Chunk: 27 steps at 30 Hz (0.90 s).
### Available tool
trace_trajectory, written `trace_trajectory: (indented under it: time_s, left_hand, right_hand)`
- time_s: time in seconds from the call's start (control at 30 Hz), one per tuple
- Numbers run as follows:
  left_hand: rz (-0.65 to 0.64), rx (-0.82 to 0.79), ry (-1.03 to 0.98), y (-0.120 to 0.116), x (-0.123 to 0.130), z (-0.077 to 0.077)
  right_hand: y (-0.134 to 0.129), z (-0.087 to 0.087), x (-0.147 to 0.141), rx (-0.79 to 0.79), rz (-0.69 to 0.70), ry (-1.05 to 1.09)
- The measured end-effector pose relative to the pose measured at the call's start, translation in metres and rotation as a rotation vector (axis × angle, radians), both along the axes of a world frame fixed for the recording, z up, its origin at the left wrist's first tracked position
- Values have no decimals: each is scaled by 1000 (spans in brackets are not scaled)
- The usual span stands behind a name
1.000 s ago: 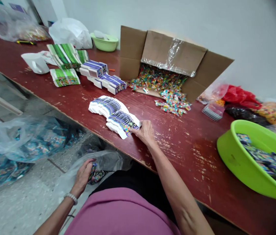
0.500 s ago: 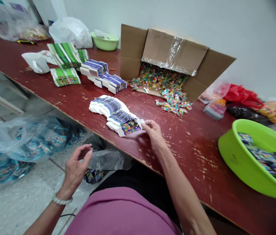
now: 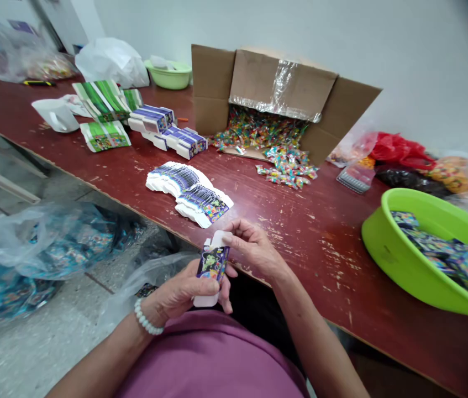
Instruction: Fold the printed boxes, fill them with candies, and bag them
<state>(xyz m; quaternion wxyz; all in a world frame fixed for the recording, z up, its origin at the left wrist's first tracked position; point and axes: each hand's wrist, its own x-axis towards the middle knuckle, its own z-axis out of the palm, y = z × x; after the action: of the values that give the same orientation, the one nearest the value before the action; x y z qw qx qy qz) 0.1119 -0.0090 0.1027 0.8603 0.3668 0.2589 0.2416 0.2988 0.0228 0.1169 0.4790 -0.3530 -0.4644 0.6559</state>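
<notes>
A small purple printed box (image 3: 213, 264) with white end flaps is held in front of my body, near the table's front edge. My left hand (image 3: 194, 287) grips its lower part, thumb across the printed face. The fingers of my right hand (image 3: 252, 243) pinch the white flap at its upper end. Just beyond my hands, a fanned row of flat purple and white boxes (image 3: 192, 190) lies on the red table (image 3: 275, 221). Wrapped candies (image 3: 285, 166) spill from an open cardboard box (image 3: 279, 83) behind.
Stacks of purple boxes (image 3: 171, 132) and green boxes (image 3: 103, 105) stand at the back left, beside a white cup (image 3: 56, 115). On the right is a green basin (image 3: 395, 265) with printed packets. Plastic bags (image 3: 51, 243) of blue packets lie low on the left.
My right hand has come back toward my body with one purple box from the end of the row. My left hand has moved right and closed on that box. The view has shifted slightly.
</notes>
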Motion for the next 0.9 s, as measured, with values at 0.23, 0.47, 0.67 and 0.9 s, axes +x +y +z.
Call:
trace_trajectory:
  time_s: [0.23, 0.47, 0.67, 0.9]
  left_hand:
    - [216, 126, 233, 5, 9, 5]
    - [290, 254, 340, 13, 13, -10]
    - [588, 310, 271, 7, 13, -4]
    - [602, 397, 317, 6, 12, -3]
  right_hand:
    - [-10, -6, -4, -19, 47, 51]
    - [-22, -11, -12, -3, -211, -317]
    - [-20, -10, -11, 49, -282, -413]
    - [-24, -26, -18, 38, -317, -201]
